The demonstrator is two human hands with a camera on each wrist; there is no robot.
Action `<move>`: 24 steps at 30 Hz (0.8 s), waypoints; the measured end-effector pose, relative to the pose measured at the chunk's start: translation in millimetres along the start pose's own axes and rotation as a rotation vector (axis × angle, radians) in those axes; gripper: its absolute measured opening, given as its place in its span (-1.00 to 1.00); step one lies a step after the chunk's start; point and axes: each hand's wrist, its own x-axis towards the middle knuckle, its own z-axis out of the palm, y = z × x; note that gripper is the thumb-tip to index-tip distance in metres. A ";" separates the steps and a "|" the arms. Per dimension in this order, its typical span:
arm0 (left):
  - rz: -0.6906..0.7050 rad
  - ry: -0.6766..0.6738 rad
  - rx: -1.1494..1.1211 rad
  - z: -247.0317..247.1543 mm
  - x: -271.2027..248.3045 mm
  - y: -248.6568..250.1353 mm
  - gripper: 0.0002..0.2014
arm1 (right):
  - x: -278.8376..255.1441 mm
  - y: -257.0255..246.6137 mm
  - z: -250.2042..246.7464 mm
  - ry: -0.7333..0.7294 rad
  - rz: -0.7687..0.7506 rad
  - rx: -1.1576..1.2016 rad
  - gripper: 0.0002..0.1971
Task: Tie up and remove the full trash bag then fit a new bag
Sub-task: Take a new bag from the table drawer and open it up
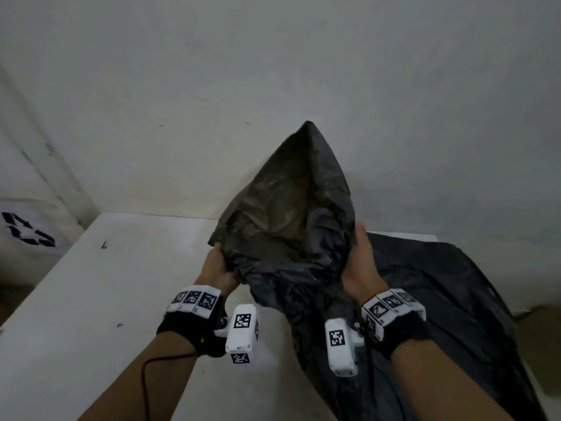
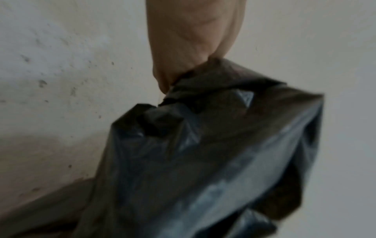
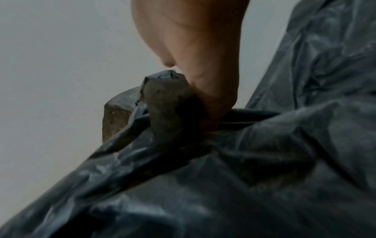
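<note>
A black plastic trash bag (image 1: 291, 214) is held up in front of me, its far end rising to a point against the wall. My left hand (image 1: 219, 266) grips its left edge, the plastic bunched in the fingers (image 2: 179, 64). My right hand (image 1: 361, 262) grips the right edge, a fold of the bag (image 3: 173, 103) squeezed in its fingers. More black plastic (image 1: 440, 305) drapes down to the right over a white surface; whether it is the same bag I cannot tell. No bin shows in any view.
A white flat surface (image 1: 91, 299) lies below my hands, running left to the front edge. A pale wall (image 1: 273, 71) stands close behind. At the far left sits a white bin or bag with a black recycling mark (image 1: 27, 229). Brown floor (image 1: 540, 338) shows right.
</note>
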 end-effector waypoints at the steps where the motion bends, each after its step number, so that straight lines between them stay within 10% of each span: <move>1: -0.021 -0.038 -0.166 3.0 2.0 -1.6 -0.46 | -4.1 -3.0 2.9 -0.070 -0.005 -0.099 -0.40; 5: 0.021 -0.026 -0.163 30.8 -15.5 -7.0 -0.29 | -13.4 -3.3 2.4 -0.179 0.112 -0.510 -0.35; 8: -0.009 -0.138 -0.136 44.8 -26.2 -17.2 -0.26 | -11.3 4.7 0.4 -0.090 0.189 -0.874 0.04; 15: -0.137 -0.122 0.728 36.2 -33.6 -21.4 -0.19 | -10.9 -5.4 11.2 -0.163 0.235 -0.290 -0.03; 21: -0.376 -0.366 0.623 36.4 -66.4 -21.9 -0.58 | -16.2 -26.2 32.4 -0.167 0.101 -0.120 0.10; 24: -0.279 -0.336 0.543 50.1 -67.6 -21.4 -0.59 | -21.2 -32.6 40.9 -0.209 0.055 -0.038 0.02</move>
